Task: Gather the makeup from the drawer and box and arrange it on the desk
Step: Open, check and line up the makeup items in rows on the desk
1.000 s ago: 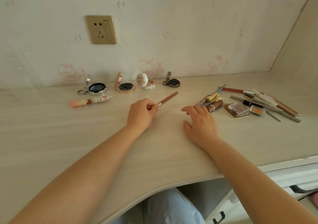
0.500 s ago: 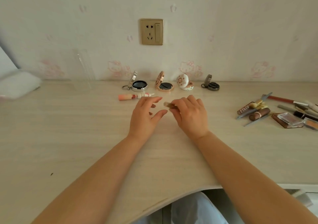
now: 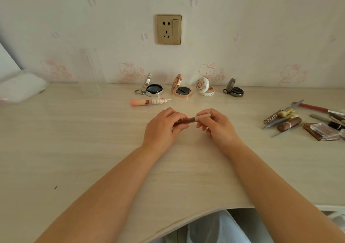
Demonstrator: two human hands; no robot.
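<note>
A brown lip-gloss tube held level just above the desk, mid-frame. Left hand curls its fingers round the dark body; right hand pinches the pale cap end. Both forearms extend forward, converging. Behind stand four open compacts; loose makeup lies right.

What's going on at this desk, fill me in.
A person is sorting makeup on the desk. Both hands hold one brown lip gloss tube over the middle: the left hand grips the dark body, the right hand pinches the pale cap. Four open compacts line the wall, a pink tube lies before them, and an unsorted pile waits at right.
</note>
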